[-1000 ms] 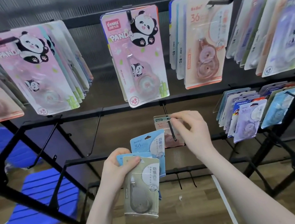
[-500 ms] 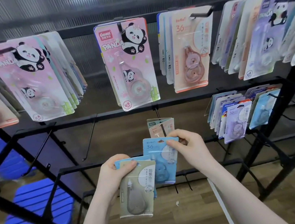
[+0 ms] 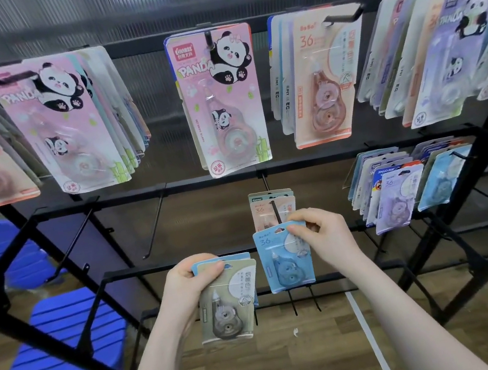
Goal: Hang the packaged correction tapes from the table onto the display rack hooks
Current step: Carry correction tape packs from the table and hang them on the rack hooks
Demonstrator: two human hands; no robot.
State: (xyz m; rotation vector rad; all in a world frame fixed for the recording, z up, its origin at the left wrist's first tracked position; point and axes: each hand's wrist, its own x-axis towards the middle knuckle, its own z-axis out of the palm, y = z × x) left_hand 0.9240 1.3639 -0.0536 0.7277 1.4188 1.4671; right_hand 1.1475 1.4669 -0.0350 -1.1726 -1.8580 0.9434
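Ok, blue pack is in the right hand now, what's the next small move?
Probably lift the blue pack up and thread its hang hole onto the middle-row hook, in front of the pink pack already hanging there. The right hand pinches it near the top, just below that hook's tip, while the left hand holds the remaining packs.

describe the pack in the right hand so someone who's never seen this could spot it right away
Start at the black display rack and drop to its middle rail, where one hook carries a couple of peach packs. Just below them the right hand pinches the top edge of the light blue pack. It is the only blue card held alone; the left hand grips a stack fronted by a beige pack.
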